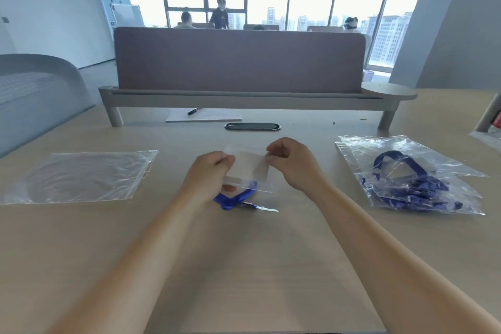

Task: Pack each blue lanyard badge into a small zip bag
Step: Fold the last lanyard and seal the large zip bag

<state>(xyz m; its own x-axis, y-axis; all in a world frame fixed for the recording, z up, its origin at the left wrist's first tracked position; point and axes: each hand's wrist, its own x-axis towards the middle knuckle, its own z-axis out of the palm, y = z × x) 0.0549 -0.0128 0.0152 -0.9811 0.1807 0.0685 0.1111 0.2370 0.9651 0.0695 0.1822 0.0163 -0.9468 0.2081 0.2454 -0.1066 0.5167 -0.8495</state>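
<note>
Pulling the small zip bag (pixel 248 168) open should go best with each thumb and forefinger pinching one lip only, so the two films slide apart instead of clinging. The left hand (pixel 210 171) and right hand (pixel 291 163) each pinch one side of it, fingers curled tight. The table (pixel 244 266) beneath the fingers is matte pale wood. Left of them a big clear sack (pixel 78 176) lies flat and crinkled. Right of them a second sack (pixel 433 168), glossy, bulges with tangled lanyards (pixel 406 190). The blue lanyard badge (pixel 235 199), a flat woven ribbon, lies just under the left fingers, its small clear strap (pixel 267 209) trailing rightward.
</note>
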